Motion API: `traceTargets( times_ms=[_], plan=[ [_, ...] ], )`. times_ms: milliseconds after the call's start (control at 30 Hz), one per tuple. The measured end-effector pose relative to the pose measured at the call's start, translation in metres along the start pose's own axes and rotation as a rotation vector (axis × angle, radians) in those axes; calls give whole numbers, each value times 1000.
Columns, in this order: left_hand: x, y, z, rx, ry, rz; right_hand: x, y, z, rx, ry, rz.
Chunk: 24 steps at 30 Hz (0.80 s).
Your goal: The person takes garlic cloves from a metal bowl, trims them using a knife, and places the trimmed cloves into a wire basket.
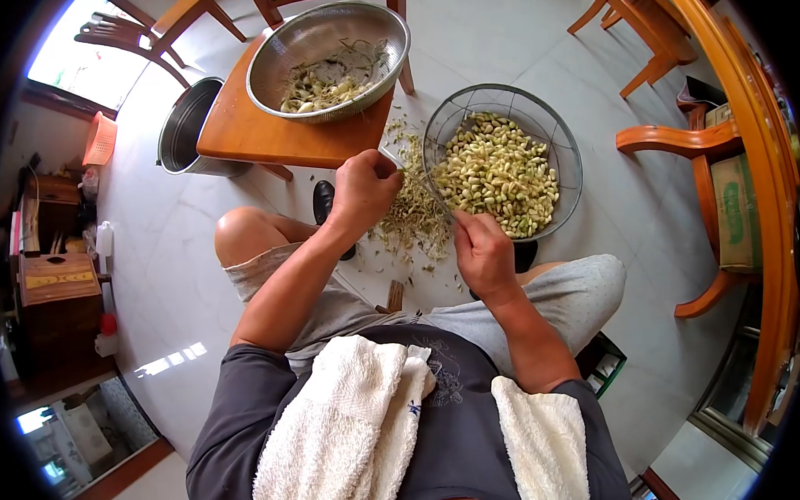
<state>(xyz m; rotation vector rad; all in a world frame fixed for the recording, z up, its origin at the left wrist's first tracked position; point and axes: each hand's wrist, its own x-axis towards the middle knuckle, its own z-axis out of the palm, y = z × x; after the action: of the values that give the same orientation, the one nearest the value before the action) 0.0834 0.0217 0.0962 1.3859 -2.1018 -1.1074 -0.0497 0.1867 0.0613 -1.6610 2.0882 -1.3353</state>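
Note:
My left hand (367, 191) is closed in a pinch in front of the wooden chair seat, above scattered trimmings (416, 216) on the floor. What its fingers hold, if anything, is too small to make out. At the near left rim of a wire mesh basket (568, 147), my right hand (486, 254) is pinched shut too; I cannot tell whether it holds a small piece. Many small pale yellow-green bulbs or pods (503, 171) fill the basket. On the seat stands a perforated metal colander (266, 65) with some whitish bulbs and dry stalks (328, 83) inside.
The colander's wooden chair (255, 132) stands ahead, with a metal bucket (180, 134) left of it. An orange plastic basket (101, 139) is farther left. To the right are a wooden table (758, 149) and a cardboard box (733, 212). A white towel (335, 420) hangs over my chest.

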Motion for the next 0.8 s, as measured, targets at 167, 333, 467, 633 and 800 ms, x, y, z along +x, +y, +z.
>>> traceTargets(
  times_ms=[167, 333, 467, 633, 800],
  plan=[
    [0, -6, 5, -53, 11, 1, -5, 7, 7, -45, -95, 96],
    [1, -18, -3, -563, -150, -147, -13, 31, 8, -144, -290, 314],
    [-1, -34, -1, -1109, -277, -396, -7, 27, 2, -43, -275, 378],
    [2, -58, 10, -1302, -265, -453, -5, 21, 0, 125, -206, 432],
    [-4, -61, 21, -1479, -251, -433, -2, 7, -3, 206, -70, 322]
  ],
)
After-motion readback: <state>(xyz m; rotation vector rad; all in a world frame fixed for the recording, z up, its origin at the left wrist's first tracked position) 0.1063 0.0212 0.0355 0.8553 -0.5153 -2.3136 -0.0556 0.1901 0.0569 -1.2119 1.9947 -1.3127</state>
